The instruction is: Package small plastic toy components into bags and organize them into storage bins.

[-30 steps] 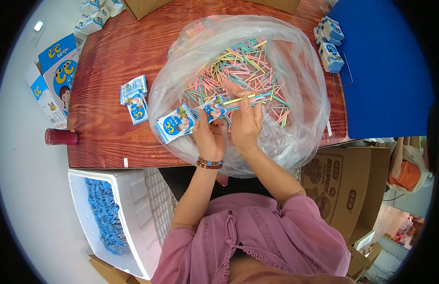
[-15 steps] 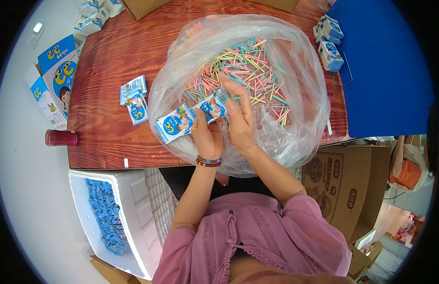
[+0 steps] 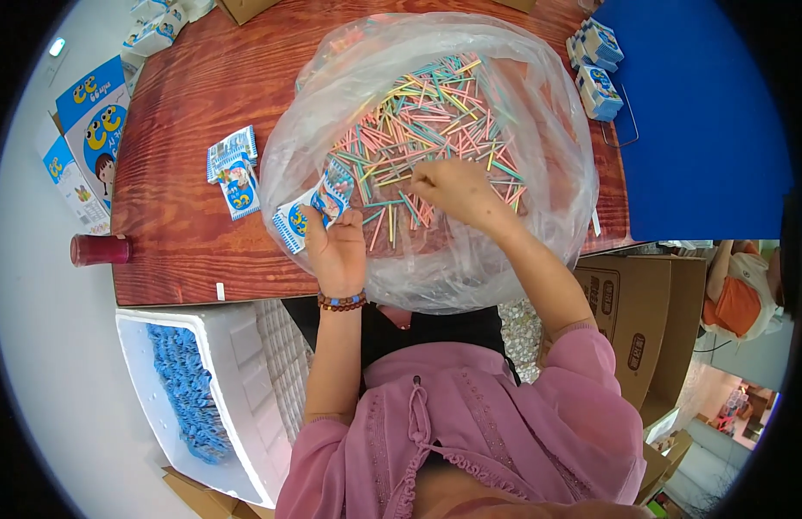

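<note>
Two blue and white wrapper packets (image 3: 335, 192) are pinched between the thumb and fingers of my left hand (image 3: 338, 251). The packets meet at an angle under my thumb; whether they are joined I cannot tell. Thin pastel sticks (image 3: 409, 130) in pink, yellow and teal lie heaped inside a large clear plastic bag (image 3: 556, 173) with its mouth spread wide. Over the near part of that heap, my right hand (image 3: 460, 192) is closed with its fingertips curled together. What it holds, if anything, is hidden by the fingers.
Left of the bag lie more packets (image 3: 238, 186). A red-lidded jar (image 3: 102, 250) stands by the table's left edge. Below is a white foam box (image 3: 245, 381) with blue wrappers. Stacked packs (image 3: 598, 93) sit at the right beside a blue panel (image 3: 695, 130).
My right hand has left the packet's end and moved right over the sticks, fingers curled. My left hand has shifted left with the packets, the upper one now tilted more upright.
</note>
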The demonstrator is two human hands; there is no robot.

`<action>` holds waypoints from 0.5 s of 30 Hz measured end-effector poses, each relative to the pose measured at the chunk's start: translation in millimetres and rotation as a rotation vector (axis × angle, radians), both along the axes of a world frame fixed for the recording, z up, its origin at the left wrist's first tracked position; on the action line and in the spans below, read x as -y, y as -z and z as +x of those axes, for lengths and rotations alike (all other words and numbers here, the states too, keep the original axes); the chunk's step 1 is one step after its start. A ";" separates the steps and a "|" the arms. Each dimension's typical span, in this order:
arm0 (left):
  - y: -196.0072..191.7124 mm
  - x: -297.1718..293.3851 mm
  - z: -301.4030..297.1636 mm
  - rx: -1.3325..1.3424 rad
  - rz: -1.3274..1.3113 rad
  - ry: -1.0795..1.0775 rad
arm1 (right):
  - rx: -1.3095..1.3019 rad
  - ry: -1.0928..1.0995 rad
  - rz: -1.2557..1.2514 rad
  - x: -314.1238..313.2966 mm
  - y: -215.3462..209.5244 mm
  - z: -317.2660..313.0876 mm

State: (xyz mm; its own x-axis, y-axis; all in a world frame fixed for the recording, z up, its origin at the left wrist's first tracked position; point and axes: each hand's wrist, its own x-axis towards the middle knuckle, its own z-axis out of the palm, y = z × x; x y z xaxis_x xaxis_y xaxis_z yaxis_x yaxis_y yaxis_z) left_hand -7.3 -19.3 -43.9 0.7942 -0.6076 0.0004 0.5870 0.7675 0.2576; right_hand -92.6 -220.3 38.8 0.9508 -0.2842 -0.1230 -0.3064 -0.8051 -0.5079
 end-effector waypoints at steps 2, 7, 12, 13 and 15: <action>0.2 -3.7 -4.1 -0.027 0.020 -0.006 | -0.047 -0.020 -0.080 -11.2 3.1 -0.1; -15.3 1.4 -17.3 -0.084 0.128 -0.092 | -0.165 -0.048 -0.296 -19.4 17.6 8.1; -10.1 -2.6 -19.0 -0.100 0.145 -0.084 | 0.059 0.002 0.191 -3.8 3.9 -1.7; -13.1 -2.9 -21.1 -0.126 0.192 -0.098 | 0.030 0.064 0.348 -2.6 -9.2 -5.8; -21.3 6.3 -25.6 -0.138 0.209 -0.115 | 0.263 0.091 0.626 -0.4 -10.3 -11.9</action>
